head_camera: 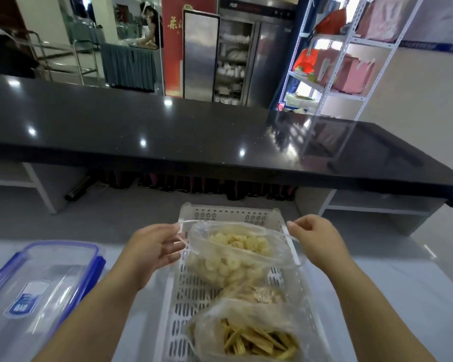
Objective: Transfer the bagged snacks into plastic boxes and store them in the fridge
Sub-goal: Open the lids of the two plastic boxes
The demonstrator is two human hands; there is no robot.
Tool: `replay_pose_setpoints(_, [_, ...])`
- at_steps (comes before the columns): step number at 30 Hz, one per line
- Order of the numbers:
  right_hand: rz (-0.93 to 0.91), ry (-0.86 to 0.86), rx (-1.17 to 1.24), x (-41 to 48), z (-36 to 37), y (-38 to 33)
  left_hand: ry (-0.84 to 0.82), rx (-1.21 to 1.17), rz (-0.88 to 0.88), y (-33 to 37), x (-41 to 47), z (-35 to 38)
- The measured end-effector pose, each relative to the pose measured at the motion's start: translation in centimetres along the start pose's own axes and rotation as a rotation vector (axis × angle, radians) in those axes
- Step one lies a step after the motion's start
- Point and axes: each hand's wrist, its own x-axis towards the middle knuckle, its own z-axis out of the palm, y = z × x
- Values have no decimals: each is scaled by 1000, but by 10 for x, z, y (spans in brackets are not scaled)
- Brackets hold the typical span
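A white perforated basket (220,214) lies on the grey table and holds three clear bags of snacks. The far bag (233,254) is full of pale yellow ring-shaped snacks. My left hand (152,249) pinches its left handle strip and my right hand (314,239) pinches its right handle strip, pulling the mouth apart over the basket. Below it sits a small bag of beige flaky snacks (256,295). Nearest me is a bag of yellow stick snacks (256,338). A clear plastic box with a blue-clipped lid (37,288) stands at the left, shut.
A long black counter (194,131) runs across beyond the table, with open shelves under it. Behind stand a steel cabinet (246,61) with dishes, a white rack (335,56) with pink bags, and a person at a far table (152,24).
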Motion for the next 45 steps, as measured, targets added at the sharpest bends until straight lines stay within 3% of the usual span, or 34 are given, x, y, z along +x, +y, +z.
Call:
replay_pose_setpoints(4, [-287, 106, -187, -16, -14, -23, 144, 472, 248, 3, -22, -20])
replay_pose_setpoints(9, [-539, -98, -312, -43, -6, -68, 192, 901, 365, 5, -61, -53])
replay_pose_setpoints(18, [-721, -389, -409, -110, 60, -132, 244, 986, 336, -8, -105, -140])
replay_pose_setpoints(26, [-484, -415, -261, -145, 163, -145, 425, 931, 449, -10, -77, -235])
replay_pose_setpoints(37, [-80, -385, -37, -165, 274, -146, 287, 979, 247, -24, -32, -271])
replay_pose_setpoints(45, [3, -202, 196, -179, 299, -139, 255, 690, 196, -28, -27, -276])
